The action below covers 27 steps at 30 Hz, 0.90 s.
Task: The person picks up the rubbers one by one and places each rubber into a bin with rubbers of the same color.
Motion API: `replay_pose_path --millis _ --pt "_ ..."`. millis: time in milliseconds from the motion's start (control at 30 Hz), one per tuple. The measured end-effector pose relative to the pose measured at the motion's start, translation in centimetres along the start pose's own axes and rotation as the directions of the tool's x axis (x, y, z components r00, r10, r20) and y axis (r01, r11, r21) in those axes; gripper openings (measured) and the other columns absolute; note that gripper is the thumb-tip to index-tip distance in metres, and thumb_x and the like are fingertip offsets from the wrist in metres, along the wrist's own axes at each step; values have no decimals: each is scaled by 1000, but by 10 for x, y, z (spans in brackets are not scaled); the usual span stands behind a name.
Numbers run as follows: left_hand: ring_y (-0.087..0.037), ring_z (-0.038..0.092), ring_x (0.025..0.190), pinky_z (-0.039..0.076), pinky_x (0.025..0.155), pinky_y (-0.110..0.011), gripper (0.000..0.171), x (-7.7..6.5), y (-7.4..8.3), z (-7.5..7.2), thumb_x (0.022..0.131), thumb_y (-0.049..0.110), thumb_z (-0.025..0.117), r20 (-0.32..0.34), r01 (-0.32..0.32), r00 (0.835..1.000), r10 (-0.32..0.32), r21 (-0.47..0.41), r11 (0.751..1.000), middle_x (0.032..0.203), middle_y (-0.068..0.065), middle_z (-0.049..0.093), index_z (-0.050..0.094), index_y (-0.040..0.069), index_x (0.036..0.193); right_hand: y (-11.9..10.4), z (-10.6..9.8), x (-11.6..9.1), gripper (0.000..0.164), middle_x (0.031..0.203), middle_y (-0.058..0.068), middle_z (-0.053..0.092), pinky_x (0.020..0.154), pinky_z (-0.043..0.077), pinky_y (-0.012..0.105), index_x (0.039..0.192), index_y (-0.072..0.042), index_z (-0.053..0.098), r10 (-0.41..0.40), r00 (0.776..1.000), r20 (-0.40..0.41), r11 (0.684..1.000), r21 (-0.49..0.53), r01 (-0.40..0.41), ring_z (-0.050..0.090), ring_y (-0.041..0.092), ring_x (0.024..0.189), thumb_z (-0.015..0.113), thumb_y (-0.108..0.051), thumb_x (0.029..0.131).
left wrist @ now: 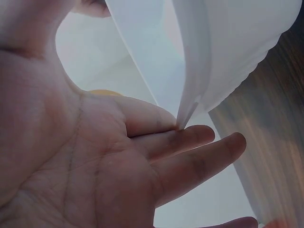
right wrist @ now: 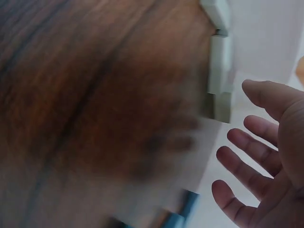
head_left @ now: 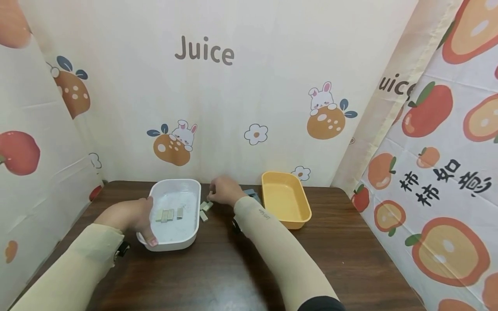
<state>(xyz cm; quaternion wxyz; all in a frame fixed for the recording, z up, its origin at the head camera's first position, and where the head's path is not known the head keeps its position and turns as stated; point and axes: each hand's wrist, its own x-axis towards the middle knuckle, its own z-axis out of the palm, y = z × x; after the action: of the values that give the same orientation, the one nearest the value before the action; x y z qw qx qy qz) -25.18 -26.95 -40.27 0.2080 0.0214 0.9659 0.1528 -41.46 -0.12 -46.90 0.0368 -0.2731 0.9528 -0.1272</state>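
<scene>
My left hand (head_left: 136,218) grips the left side of a white tray (head_left: 187,239), its thumb at the front-left rim. In the left wrist view, the fingers (left wrist: 199,173) reach along the rim, fairly straight. Several small pale green blocks (head_left: 180,213) lie inside the tray. More pale green blocks (head_left: 204,216) rest on the table just right of it. Over the farthest of these is my right hand (head_left: 225,190). The right wrist view has its thumb and fingers (right wrist: 247,164) spread apart, holding nothing, close to a row of pale green blocks (right wrist: 219,64).
A yellow tray (head_left: 285,223) stands to the right on the dark wooden table (head_left: 342,255). Blue-grey blocks (head_left: 250,193) lie at its left, partly behind the right forearm. A printed curtain (head_left: 233,99) hangs right behind the table, with others at both sides.
</scene>
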Motion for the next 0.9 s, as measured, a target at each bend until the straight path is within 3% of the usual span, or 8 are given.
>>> replay_pose_path --millis 200,367,533,733,900 --pt "-63 54 134 44 117 -84 158 0 2 1 57 44 114 -3 0 1000 0 -13 1000 161 -55 36 22 -27 164 9 16 9 27 108 -4 80 83 62 34 118 -18 84 52 998 29 997 64 -54 69 13 91 88 -38 101" --pt "-63 56 132 45 116 -84 157 -1 2 0 57 45 114 -6 4 1000 -4 -9 1000 159 -54 39 23 -26 164 9 15 9 28 110 -3 81 87 64 35 120 -16 84 55 998 43 996 74 -58 70 13 93 87 -37 101" --pt "-64 55 132 45 116 -84 158 -2 0 0 56 45 114 -10 2 1000 -2 -24 1000 160 -55 37 22 -27 164 3 9 3 28 111 -1 82 88 64 34 121 -15 84 50 998 39 996 72 -52 70 14 93 85 -35 103" --pt "-64 54 132 45 115 -85 159 0 -3 3 55 46 114 -16 -6 1000 6 -28 1000 161 -55 36 23 -26 164 -7 -2 -5 23 100 -3 78 76 62 32 115 -16 83 94 996 -3 978 189 -92 70 18 88 81 -36 103" --pt "-64 53 133 44 116 -85 160 -2 -2 2 55 45 115 -16 -3 1000 2 -33 999 162 -55 34 21 -26 164 -24 -19 -12 23 106 -2 79 80 65 32 116 -17 81 45 996 -82 965 263 -22 71 16 91 80 -36 103"
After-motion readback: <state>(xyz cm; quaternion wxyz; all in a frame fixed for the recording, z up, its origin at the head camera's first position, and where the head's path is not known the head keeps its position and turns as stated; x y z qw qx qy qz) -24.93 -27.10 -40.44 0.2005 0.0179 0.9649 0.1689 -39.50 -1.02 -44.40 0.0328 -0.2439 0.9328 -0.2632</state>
